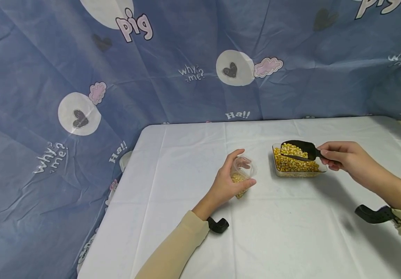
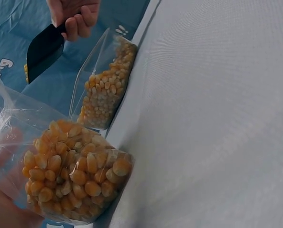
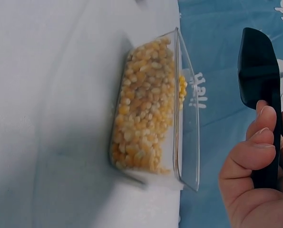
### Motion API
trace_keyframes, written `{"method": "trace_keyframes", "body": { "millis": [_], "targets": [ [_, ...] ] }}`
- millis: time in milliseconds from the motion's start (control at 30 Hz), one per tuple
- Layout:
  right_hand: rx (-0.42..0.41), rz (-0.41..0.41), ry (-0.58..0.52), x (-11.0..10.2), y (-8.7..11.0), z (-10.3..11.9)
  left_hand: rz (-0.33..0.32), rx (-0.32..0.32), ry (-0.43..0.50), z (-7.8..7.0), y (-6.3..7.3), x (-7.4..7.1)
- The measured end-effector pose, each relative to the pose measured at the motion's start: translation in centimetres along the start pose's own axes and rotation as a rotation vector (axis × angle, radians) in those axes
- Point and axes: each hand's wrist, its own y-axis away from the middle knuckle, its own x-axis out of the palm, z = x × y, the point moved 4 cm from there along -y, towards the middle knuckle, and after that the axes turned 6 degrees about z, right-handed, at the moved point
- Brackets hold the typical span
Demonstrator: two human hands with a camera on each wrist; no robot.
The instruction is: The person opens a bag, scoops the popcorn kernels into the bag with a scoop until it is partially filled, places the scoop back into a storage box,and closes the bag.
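Observation:
My left hand [image 1: 225, 185] curls round a clear plastic bag [image 1: 238, 178] that stands upright on the table. Its mouth gapes at the top, and corn kernels [image 2: 77, 173] fill its lower part. With my right hand [image 1: 347, 157] I grip the handle of a black scoop [image 1: 306, 146]. Yellow kernels lie in the scoop, which is over a clear rectangular container [image 3: 177, 142] of corn kernels [image 3: 143, 104]. In the right wrist view only the scoop's dark underside shows, clear of the container's rim. The container stands to the right of the bag.
A white cloth [image 1: 179, 166] covers the table. Behind and to the left hangs a blue printed curtain [image 1: 186, 46]. A black strap mount [image 1: 217, 225] sits on my left wrist, another mount [image 1: 372, 214] on my right.

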Motion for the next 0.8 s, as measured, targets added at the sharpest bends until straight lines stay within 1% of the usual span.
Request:
{"method": "trace_keyframes", "body": {
  "millis": [267, 400, 500, 600, 700, 800],
  "targets": [
    [-0.020, 0.010, -0.028, 0.8, -0.1, 0.6, 0.013, -0.063, -0.027, 0.2, 0.0, -0.2],
    [-0.025, 0.017, -0.029, 1.2, -0.2, 1.1, 0.018, -0.083, -0.027, 0.4, 0.0, -0.2],
    [-0.028, 0.020, -0.033, 1.6, -0.3, 1.3, 0.023, -0.092, -0.032, 0.5, 0.0, -0.2],
    [-0.049, 0.030, -0.037, 2.1, -0.5, 1.6, 0.027, -0.100, -0.038, 0.6, 0.0, -0.2],
    [-0.070, 0.041, -0.048, 2.6, -0.7, 1.9, 0.029, -0.100, -0.042, 0.6, 0.0, -0.2],
    [-0.071, 0.041, -0.056, 3.0, -0.8, 2.1, 0.030, -0.093, -0.036, 0.5, 0.0, -0.1]
  ]
}}
